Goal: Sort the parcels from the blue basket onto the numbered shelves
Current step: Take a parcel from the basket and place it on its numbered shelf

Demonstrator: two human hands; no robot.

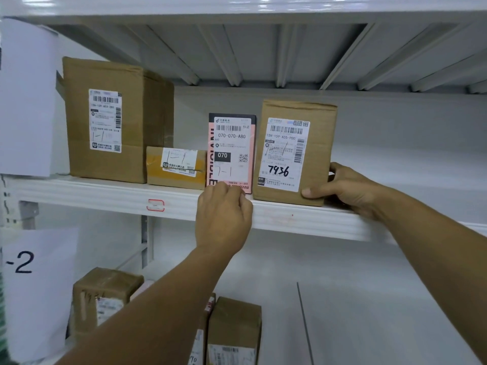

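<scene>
Steadying the tall brown cardboard parcel marked 7936 [295, 154] on the white metal shelf [105, 196], my right hand [350, 188] clasps its lower right corner. It stands upright between my hands. My left hand [224, 209] curls at the pink-and-black box [232, 151] beside it, grip unclear.

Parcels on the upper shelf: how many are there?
4. From left: a tall brown box, a low yellow-taped box, a pink box at the left hand, and the 7936 parcel held by the right hand. More could sit behind.
</scene>
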